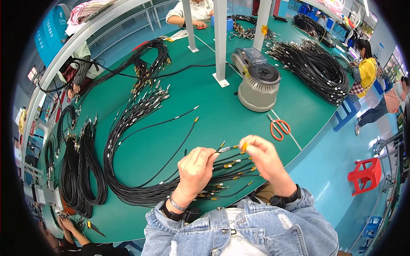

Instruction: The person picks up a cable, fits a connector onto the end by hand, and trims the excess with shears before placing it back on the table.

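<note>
My left hand point(196, 167) is closed round thin black cables, whose metal ends and pale label sleeves stick out past the fingers. Just right of it, my right hand point(264, 157) pinches a small orange-yellow cap point(244, 147) beside a cable tip. Whether the cap touches that tip I cannot tell. Under and beside both hands lies a curved bundle of black cables point(128, 187), with several gold and white ends fanned out at the table's near edge. Two loose cable ends point(188, 133) reach up across the green table point(192, 94).
Orange-handled scissors point(279, 129) lie right of my hands, below a grey round machine point(258, 87). Other cable coils point(316, 70) rest at the far right and left. White frame posts point(220, 42) rise from the table. Co-workers sit around it; a red stool point(365, 176) stands on the floor.
</note>
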`<control>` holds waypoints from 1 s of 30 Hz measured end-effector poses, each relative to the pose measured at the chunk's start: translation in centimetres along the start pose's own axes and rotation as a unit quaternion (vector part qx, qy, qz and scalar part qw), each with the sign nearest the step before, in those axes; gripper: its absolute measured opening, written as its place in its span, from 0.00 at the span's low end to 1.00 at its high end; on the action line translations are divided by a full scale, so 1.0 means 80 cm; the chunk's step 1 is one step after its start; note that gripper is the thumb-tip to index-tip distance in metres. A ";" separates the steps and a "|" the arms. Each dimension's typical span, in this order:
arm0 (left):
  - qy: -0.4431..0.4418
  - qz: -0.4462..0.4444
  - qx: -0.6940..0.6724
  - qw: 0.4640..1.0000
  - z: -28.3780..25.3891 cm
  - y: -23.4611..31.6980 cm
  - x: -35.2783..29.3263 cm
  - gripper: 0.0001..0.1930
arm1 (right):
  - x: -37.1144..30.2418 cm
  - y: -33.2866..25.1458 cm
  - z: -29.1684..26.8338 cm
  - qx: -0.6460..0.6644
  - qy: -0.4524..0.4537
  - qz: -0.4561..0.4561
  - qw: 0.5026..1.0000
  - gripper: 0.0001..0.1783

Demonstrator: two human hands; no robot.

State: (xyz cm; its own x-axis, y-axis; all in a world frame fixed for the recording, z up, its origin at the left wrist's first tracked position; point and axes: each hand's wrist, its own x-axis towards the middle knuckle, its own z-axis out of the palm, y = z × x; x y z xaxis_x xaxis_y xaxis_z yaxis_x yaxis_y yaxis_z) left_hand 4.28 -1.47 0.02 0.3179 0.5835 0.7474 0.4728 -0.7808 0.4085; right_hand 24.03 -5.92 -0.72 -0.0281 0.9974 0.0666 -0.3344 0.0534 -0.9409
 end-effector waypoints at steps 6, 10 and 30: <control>-0.030 -0.028 -0.006 0.999 0.001 0.003 -0.005 0.08 | -0.010 0.009 0.027 0.006 -0.038 -0.005 0.999 0.06; -0.034 -0.022 -0.022 0.999 0.002 0.004 -0.007 0.08 | -0.008 0.014 0.029 -0.015 -0.063 -0.010 0.998 0.05; -0.077 0.030 -0.035 0.996 0.002 0.007 -0.011 0.10 | -0.006 0.006 0.024 -0.067 -0.050 0.059 0.995 0.08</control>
State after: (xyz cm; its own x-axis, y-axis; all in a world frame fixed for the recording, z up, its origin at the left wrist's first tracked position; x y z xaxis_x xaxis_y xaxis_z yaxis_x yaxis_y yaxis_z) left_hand 4.40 -2.37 -0.51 0.4688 0.5586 0.6843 0.3923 -0.8257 0.4053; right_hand 22.07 -6.51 -0.56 -0.1560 0.9876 -0.0195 -0.1941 -0.0500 -0.9797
